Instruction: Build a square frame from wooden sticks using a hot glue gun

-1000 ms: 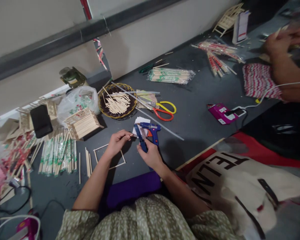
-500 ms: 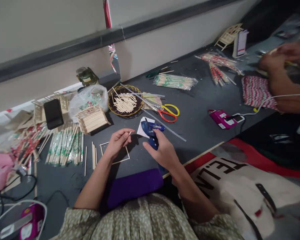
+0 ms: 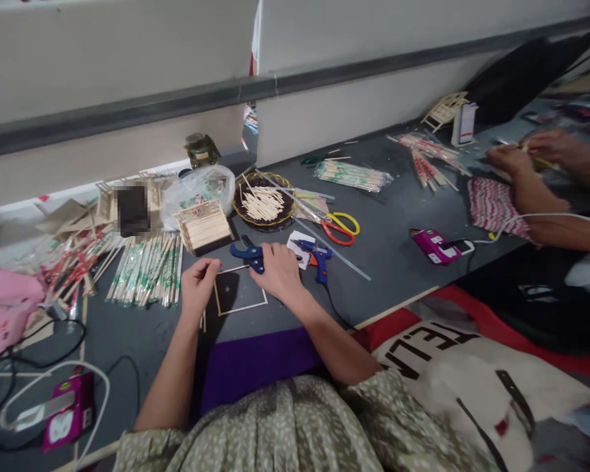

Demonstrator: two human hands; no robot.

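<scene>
My right hand (image 3: 279, 270) is closed on a dark blue cutting tool (image 3: 246, 254), whose jaws point left, over the far edge of a thin stick frame (image 3: 242, 308). To its left, my left hand (image 3: 199, 283) is pinched near the frame's far left corner; what it holds, if anything, is too small to make out. A blue glue gun (image 3: 319, 259) lies on a white paper (image 3: 299, 248) right of my right hand. Behind the hands stand a small stick-built piece (image 3: 205, 226) and a basket (image 3: 292, 217) of short sticks.
Red and yellow scissors (image 3: 339, 229) lie beside the basket. Wrapped chopsticks (image 3: 147, 270) are at left, another pack (image 3: 353, 176) behind. A purple power box (image 3: 435, 246) sits at right. Another person's hands (image 3: 526, 154) work at far right. A purple cloth (image 3: 260, 360) lies in front.
My right hand has moved left with the blue tool, away from the glue gun and over the frame. My left hand has shifted slightly left. The camera view has turned somewhat.
</scene>
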